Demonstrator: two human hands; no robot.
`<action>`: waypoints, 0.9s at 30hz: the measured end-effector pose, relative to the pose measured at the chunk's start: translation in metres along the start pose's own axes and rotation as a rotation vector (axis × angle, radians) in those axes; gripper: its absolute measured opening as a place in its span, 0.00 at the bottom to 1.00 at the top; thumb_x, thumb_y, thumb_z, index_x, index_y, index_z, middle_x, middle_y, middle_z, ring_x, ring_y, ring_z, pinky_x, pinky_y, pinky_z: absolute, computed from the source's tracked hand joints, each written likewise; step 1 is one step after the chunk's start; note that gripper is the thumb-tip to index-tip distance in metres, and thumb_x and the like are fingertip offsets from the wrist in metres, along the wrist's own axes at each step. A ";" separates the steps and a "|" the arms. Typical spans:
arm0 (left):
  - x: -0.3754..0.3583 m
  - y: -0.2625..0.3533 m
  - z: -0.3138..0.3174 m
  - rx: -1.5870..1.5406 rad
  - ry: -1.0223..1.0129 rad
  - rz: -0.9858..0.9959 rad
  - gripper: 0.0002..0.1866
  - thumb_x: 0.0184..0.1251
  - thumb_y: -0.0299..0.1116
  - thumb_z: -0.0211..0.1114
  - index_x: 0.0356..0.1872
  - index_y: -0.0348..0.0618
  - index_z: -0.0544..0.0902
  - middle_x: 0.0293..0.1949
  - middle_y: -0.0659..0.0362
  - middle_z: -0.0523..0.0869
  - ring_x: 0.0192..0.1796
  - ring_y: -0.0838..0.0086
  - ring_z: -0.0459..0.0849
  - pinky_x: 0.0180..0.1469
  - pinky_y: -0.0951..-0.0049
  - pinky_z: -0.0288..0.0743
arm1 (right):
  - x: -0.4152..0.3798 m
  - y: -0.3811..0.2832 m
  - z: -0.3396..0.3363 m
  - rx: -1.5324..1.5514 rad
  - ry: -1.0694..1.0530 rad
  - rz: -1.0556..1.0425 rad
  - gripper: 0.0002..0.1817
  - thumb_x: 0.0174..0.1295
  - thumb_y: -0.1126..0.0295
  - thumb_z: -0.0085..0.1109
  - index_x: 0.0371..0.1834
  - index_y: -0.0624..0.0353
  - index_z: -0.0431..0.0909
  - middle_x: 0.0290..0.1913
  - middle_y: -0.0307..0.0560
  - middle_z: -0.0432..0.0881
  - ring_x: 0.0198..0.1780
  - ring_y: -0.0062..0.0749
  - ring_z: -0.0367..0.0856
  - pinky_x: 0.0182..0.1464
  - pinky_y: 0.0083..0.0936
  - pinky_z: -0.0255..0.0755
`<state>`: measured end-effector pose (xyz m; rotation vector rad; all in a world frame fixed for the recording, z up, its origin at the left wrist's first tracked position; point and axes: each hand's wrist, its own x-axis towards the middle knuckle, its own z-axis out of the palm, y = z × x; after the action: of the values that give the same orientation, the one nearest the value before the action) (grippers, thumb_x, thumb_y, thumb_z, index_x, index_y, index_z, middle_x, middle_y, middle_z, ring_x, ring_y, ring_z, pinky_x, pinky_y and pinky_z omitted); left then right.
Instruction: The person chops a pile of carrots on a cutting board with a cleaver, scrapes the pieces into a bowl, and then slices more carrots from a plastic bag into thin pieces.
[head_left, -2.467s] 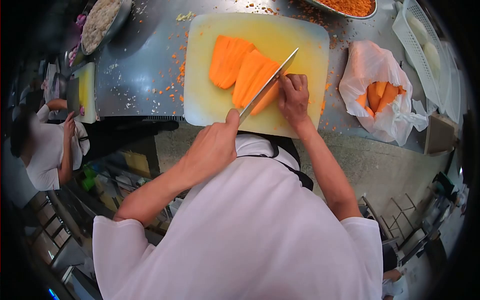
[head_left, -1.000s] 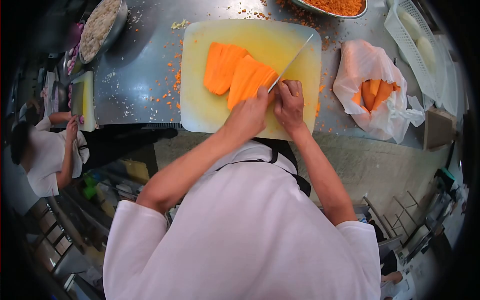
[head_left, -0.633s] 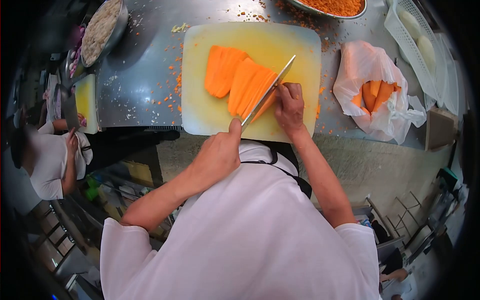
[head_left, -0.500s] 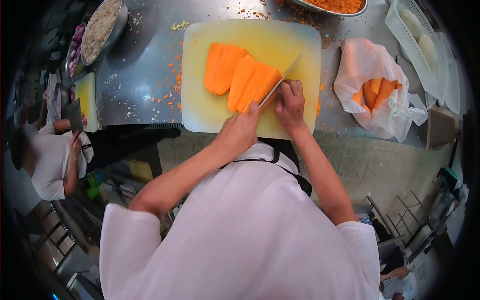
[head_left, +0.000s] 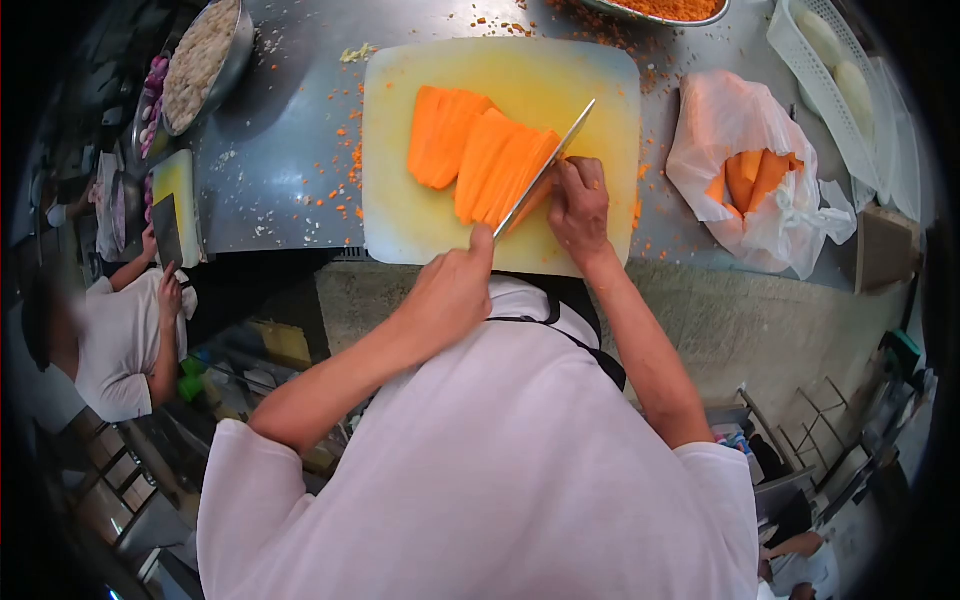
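My left hand (head_left: 452, 290) is closed around the handle of a long-bladed knife (head_left: 530, 188). The blade lies slanted along the right end of a fanned row of thin carrot slices (head_left: 500, 165). Against that same end my right hand (head_left: 580, 205) rests with curled fingers, pressing the carrot near the blade; its fingertips are partly hidden. A second stack of carrot slices (head_left: 440, 135) leans beside the row on the left. Everything sits on a yellow-stained white cutting board (head_left: 410, 235) at the edge of the metal table.
Right of the board stands a plastic bag (head_left: 715, 120) of carrot pieces (head_left: 755, 178), near a white basket (head_left: 800, 60). A bowl of minced carrot (head_left: 680, 8) is at the top. At left are a bowl of pale chopped pieces (head_left: 205, 65) and a co-worker (head_left: 125, 335) holding a cleaver (head_left: 167, 230).
My left hand has drawn the knife back toward my body and a little left. My right hand has barely moved. The co-worker's hands and cleaver have shifted.
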<state>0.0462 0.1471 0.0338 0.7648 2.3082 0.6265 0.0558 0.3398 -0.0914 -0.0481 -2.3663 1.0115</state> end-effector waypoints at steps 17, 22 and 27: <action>-0.005 0.006 -0.019 0.006 -0.005 0.045 0.15 0.50 0.15 0.55 0.39 0.30 0.61 0.17 0.38 0.75 0.26 0.37 0.77 0.30 0.43 0.70 | -0.001 0.001 0.001 0.021 0.034 0.024 0.14 0.49 0.86 0.52 0.40 0.64 0.75 0.37 0.54 0.74 0.42 0.52 0.73 0.43 0.42 0.70; 0.042 -0.009 0.027 0.056 0.107 0.091 0.16 0.49 0.15 0.55 0.39 0.30 0.61 0.17 0.38 0.76 0.26 0.37 0.78 0.30 0.44 0.71 | 0.000 0.000 0.000 0.000 0.057 0.018 0.14 0.49 0.86 0.52 0.40 0.64 0.75 0.37 0.54 0.74 0.41 0.52 0.73 0.43 0.41 0.69; 0.066 -0.010 0.021 0.000 0.258 0.224 0.16 0.49 0.16 0.55 0.40 0.29 0.62 0.18 0.38 0.76 0.25 0.38 0.78 0.29 0.44 0.71 | -0.002 0.000 0.001 0.012 0.067 0.054 0.12 0.51 0.85 0.52 0.40 0.65 0.75 0.37 0.55 0.74 0.41 0.52 0.73 0.42 0.42 0.69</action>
<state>0.0146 0.1882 -0.0131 1.0028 2.4719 0.8697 0.0568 0.3390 -0.0924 -0.1402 -2.3090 1.0333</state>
